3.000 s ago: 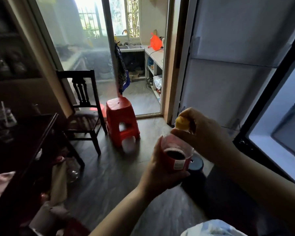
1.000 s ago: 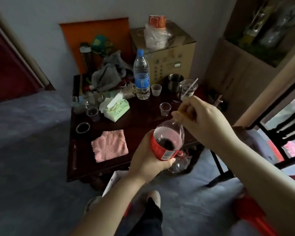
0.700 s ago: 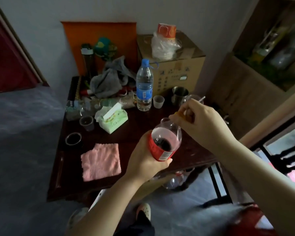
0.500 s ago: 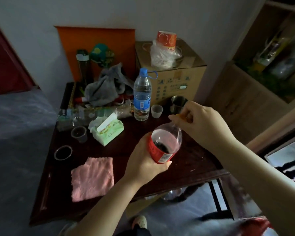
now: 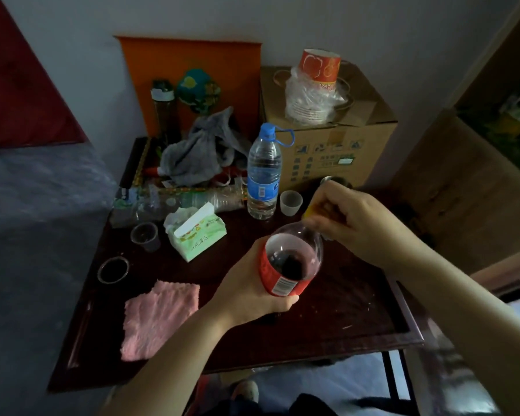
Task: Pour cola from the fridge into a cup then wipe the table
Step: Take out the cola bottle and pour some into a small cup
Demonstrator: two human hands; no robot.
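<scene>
Carried across the room, the red-labelled clear plastic cola bottle (image 5: 291,265) now hangs over the dark wooden table (image 5: 357,310), left hand (image 5: 252,292) gripping its body, right hand (image 5: 351,223) pinching its yellow cap (image 5: 308,212). Beyond the bottle, a small translucent cup (image 5: 291,202) awaits pouring.

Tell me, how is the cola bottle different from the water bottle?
The cola bottle is tilted in the air, gripped by the left hand; the water bottle stands upright on the table. The cola bottle has a red label and dark drink; the water bottle has a blue label and looks clear. The right hand pinches the cola bottle's yellow cap; the water bottle's blue cap is untouched. Both are see-through plastic.
</scene>
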